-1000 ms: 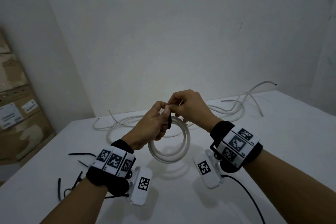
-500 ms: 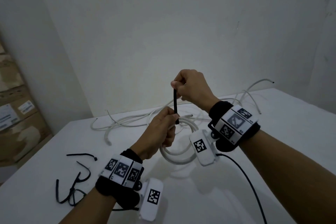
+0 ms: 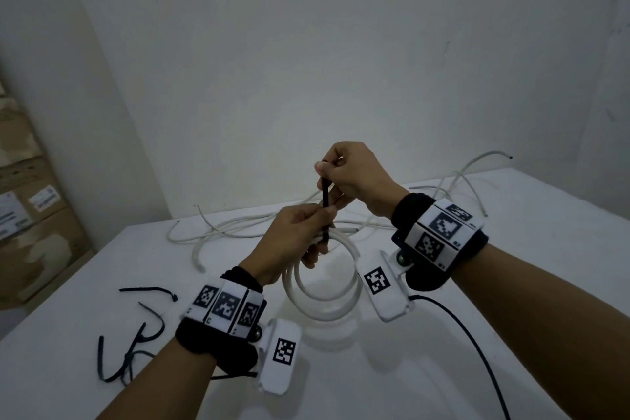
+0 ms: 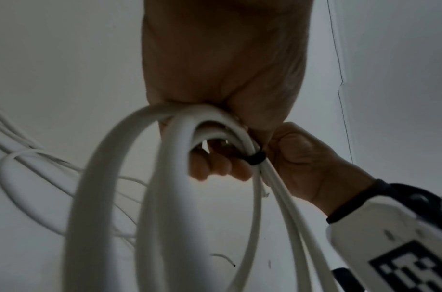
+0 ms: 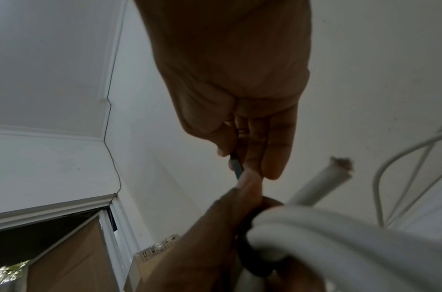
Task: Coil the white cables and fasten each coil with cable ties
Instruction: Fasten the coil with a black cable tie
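A coil of white cable [image 3: 322,286] hangs above the white table [image 3: 511,283], held at its top by my left hand [image 3: 300,232]. A black cable tie [image 3: 325,206] is looped round the coil's top, and its tail stands straight up. My right hand [image 3: 344,170] pinches that tail just above the left hand. In the left wrist view the tie's loop [image 4: 255,158] sits snug round the coil's strands [image 4: 170,177]. The right wrist view shows the tail [image 5: 236,168] between thumb and fingers, with the cable's cut end [image 5: 337,168] sticking out beside it.
Loose white cables [image 3: 238,227] sprawl along the table's back edge by the wall. Several spare black ties [image 3: 136,334] lie at the front left. Cardboard boxes [image 3: 30,215] stand stacked left of the table. A black cord [image 3: 477,351] runs from my right wrist camera.
My right hand has drawn the tie's tail upward, away from the left hand, and the loop has closed on the coil. The coil has lifted slightly.
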Demonstrator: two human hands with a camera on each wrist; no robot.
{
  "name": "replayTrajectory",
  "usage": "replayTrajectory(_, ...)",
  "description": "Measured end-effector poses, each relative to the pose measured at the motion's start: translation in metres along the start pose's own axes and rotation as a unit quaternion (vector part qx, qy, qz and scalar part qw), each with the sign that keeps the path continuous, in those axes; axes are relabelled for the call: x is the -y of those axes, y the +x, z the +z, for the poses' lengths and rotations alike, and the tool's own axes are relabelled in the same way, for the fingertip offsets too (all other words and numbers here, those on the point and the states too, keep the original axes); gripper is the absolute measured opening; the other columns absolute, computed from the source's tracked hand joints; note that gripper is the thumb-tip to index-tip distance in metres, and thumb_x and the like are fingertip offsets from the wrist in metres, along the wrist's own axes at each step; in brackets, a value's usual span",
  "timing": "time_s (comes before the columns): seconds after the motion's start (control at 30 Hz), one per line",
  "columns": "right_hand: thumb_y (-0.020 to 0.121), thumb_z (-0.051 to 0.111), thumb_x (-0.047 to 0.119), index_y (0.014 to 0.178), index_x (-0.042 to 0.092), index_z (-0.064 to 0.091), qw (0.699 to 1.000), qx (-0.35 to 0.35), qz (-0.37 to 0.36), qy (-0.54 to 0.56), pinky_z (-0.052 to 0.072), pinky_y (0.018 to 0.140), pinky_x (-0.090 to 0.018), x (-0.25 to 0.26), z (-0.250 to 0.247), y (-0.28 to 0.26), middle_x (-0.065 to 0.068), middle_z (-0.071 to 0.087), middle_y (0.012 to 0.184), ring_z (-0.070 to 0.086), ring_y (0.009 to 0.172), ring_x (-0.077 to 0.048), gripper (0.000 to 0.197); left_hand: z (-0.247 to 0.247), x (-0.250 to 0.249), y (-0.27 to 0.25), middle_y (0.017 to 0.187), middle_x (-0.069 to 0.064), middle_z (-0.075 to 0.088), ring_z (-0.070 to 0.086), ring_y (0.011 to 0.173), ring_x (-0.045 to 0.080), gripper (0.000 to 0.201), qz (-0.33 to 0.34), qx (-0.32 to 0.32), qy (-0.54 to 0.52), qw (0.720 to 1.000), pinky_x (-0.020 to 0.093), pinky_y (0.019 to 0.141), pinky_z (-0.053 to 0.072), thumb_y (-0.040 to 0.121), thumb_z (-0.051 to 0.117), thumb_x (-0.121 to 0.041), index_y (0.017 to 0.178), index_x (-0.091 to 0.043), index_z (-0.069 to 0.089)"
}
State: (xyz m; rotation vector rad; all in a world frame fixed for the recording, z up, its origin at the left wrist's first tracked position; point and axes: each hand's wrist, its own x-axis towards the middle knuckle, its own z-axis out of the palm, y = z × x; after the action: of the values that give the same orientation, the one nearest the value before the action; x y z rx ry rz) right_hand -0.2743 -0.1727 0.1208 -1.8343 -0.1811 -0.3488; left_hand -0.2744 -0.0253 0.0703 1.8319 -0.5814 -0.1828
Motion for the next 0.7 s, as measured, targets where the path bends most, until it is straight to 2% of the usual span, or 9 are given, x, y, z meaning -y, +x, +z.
replayTrajectory(0.1,0.094,0.051,0.006,0.082,0.004,0.049,1.0,-0.013,0.013,0.024,0.051,0.042,-0.028,-0.003,0.001,0.003,-0.013,0.061,0.066,0.062,0.041,-0.021,0.013,0.004,0.003,-0.002,0.066,0.011,0.067,0.054,0.05,0.023,0.031,0.004,0.009,-0.022,1.0,0.027,0.046,0.04,0.095,0.055,-0.031,0.08,-0.006,0.064)
replayTrajectory(0.17,0.094,0.049,0.003,0.077,0.005,0.047,0.998,-0.035,0.029,0.05,0.052,0.043,-0.03,-0.003,0.001,0.008,-0.014,0.058,0.063,0.06,0.039,-0.022,0.018,0.008,0.002,0.0,0.063,0.009,0.064,0.05,0.045,0.023,0.031,0.001,0.009,-0.035,0.999,0.026,0.044,0.034,0.096,0.054,-0.032,0.082,-0.005,0.062)
replayTrajectory(0.33,0.093,0.047,-0.002,0.068,0.004,0.046,0.994,-0.059,0.078,0.045,0.054,0.048,-0.035,-0.004,0.004,0.018,-0.016,0.055,0.063,0.057,0.045,-0.028,0.025,0.016,0.002,0.001,0.048,-0.004,0.032,0.02,0.041,0.011,0.026,-0.046,-0.016,-0.077,0.996,0.019,0.04,0.017,0.098,0.05,-0.031,0.081,-0.011,0.048)
replayTrajectory(0.4,0.092,0.048,-0.003,0.067,0.003,0.047,0.993,-0.064,0.086,0.043,0.054,0.051,-0.036,-0.009,0.003,0.018,-0.016,0.056,0.063,0.058,0.047,-0.029,0.025,0.02,0.006,0.001,0.049,-0.006,0.028,0.017,0.041,0.01,0.03,-0.056,-0.023,-0.079,0.995,0.021,0.041,0.014,0.098,0.05,-0.03,0.073,-0.014,0.043)
replayTrajectory(0.47,0.091,0.051,-0.001,0.069,0.003,0.05,0.996,-0.059,0.061,0.039,0.055,0.052,-0.037,-0.015,0.0,0.015,-0.016,0.059,0.063,0.058,0.047,-0.028,0.022,0.021,0.009,0.002,0.049,-0.005,0.028,0.017,0.041,0.01,0.032,-0.066,-0.036,-0.084,0.994,0.021,0.041,0.013,0.098,0.051,-0.029,0.068,-0.018,0.043)
replayTrajectory(0.57,0.092,0.06,0.014,0.084,0.001,0.058,0.996,-0.019,0.025,0.078,0.056,0.063,-0.038,-0.02,-0.007,0.005,-0.015,0.067,0.074,0.063,0.058,-0.026,0.015,0.019,0.013,0.003,0.049,-0.004,0.027,0.016,0.039,0.009,0.03,-0.091,-0.041,-0.115,0.988,0.017,0.039,0.013,0.097,0.051,-0.027,0.069,-0.017,0.048)
replayTrajectory(0.6,0.092,0.06,0.023,0.091,0.002,0.06,0.997,0.006,0.026,0.076,0.056,0.068,-0.038,-0.022,-0.008,0.0,-0.015,0.069,0.081,0.066,0.066,-0.026,0.021,0.017,0.014,0.003,0.049,-0.004,0.026,0.016,0.039,0.009,0.03,-0.098,-0.041,-0.129,0.986,0.016,0.039,0.012,0.097,0.051,-0.028,0.07,-0.017,0.048)
replayTrajectory(0.67,0.091,0.059,0.037,0.099,0.006,0.063,0.998,0.059,0.034,0.007,0.054,0.071,-0.034,-0.028,-0.007,-0.008,-0.013,0.071,0.091,0.068,0.078,-0.021,0.032,0.014,0.015,0.003,0.049,-0.005,0.024,0.015,0.038,0.009,0.031,-0.107,-0.048,-0.153,0.981,0.016,0.041,0.01,0.097,0.051,-0.03,0.069,-0.019,0.044)
replayTrajectory(0.7,0.09,0.059,0.04,0.096,0.009,0.065,0.996,0.077,0.027,-0.047,0.054,0.068,-0.033,-0.031,-0.006,-0.013,-0.012,0.071,0.091,0.068,0.078,-0.019,0.033,0.012,0.015,0.004,0.049,-0.005,0.024,0.015,0.038,0.009,0.032,-0.107,-0.05,-0.156,0.981,0.016,0.041,0.01,0.097,0.052,-0.032,0.068,-0.02,0.043)
